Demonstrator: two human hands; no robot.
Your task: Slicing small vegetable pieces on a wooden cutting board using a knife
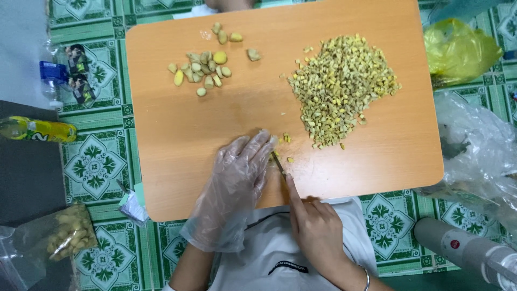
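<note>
Pressing flat on the wooden board (pixel 177 134), the gloved left hand (pixel 234 180) steadies a small piece; the right hand (pixel 318 229) grips a knife (pixel 278 163) beside the diced pile (pixel 342 89).

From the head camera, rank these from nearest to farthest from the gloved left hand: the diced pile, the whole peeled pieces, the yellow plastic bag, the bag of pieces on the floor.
Measured from the left hand:
1. Diced pile, up and to the right on the board.
2. Whole peeled pieces, straight up at the board's far side; close to the pile's distance, so hard to call.
3. Bag of pieces, on the floor at lower left.
4. Yellow plastic bag, upper right corner.
</note>
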